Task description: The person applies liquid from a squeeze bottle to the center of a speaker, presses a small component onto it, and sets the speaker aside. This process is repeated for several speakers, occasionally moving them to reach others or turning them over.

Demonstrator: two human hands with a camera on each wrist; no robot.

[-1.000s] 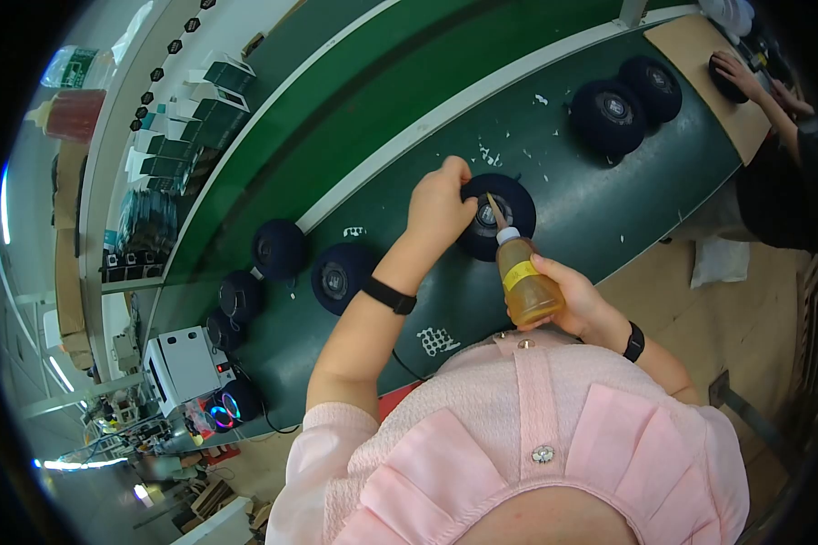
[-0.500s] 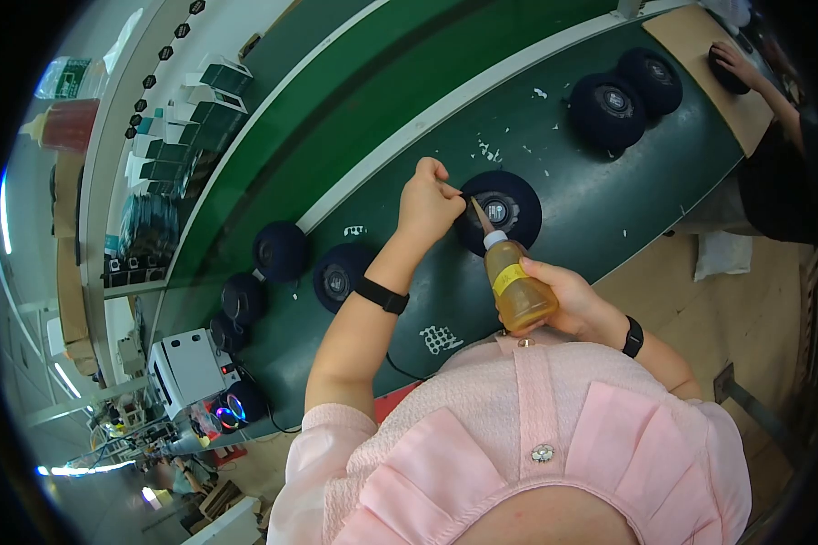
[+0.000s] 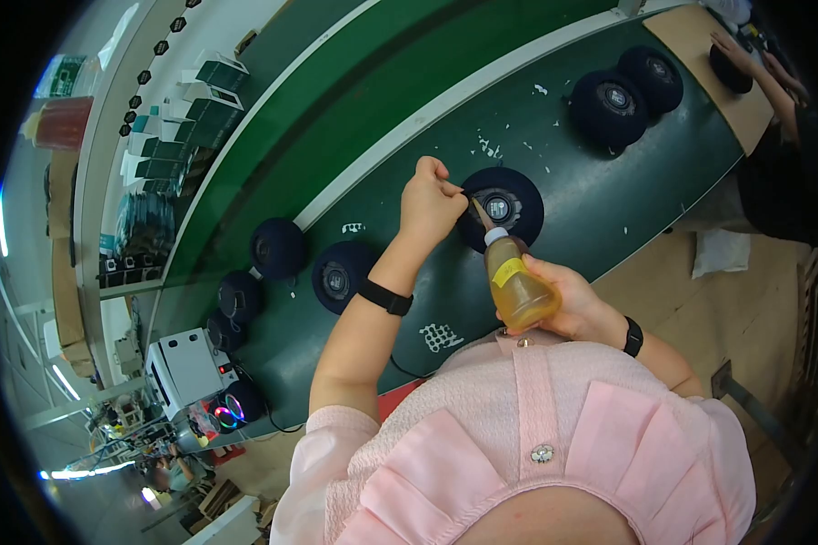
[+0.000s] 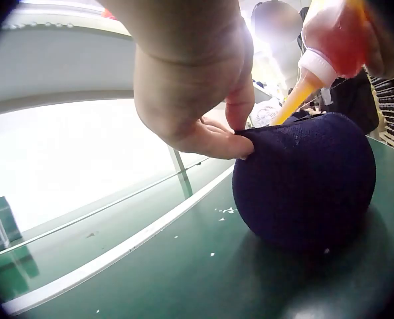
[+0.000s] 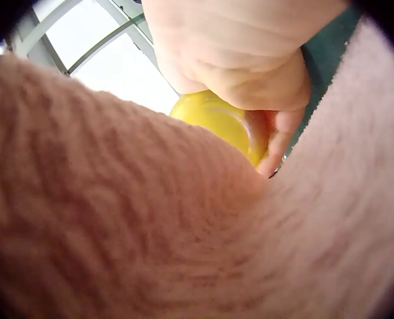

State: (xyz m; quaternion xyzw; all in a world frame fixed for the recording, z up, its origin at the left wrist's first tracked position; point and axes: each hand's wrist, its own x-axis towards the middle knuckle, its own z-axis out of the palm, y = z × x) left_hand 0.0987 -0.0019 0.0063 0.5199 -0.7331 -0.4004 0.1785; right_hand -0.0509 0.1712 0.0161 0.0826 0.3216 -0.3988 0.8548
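A round navy fabric-covered ball (image 3: 502, 209) with a grey ring in its top stands on the green table in front of me. At its left rim my left hand (image 3: 430, 207) pinches the edge of the fabric cover (image 4: 250, 133) between thumb and fingers. My right hand (image 3: 568, 292) grips a squeeze bottle (image 3: 521, 292) of amber liquid with a yellow label and white cap. Its tapered nozzle (image 4: 293, 103) points down at the rim, close beside the left fingertips. In the right wrist view the fingers wrap the bottle (image 5: 213, 116), and the ball is hidden.
Another navy ball (image 3: 344, 278) lies left of my forearm, with several more behind. Two touching balls (image 3: 609, 107) stand at the right. White scraps (image 3: 441, 338) are scattered about. A person's hand (image 3: 736, 54) is over a brown board (image 3: 691, 45). A white box (image 3: 189, 368) stands lower left.
The bottle's nozzle has swung left, from over the ball's centre to its left rim. My left hand has shifted slightly left and stays at the rim.
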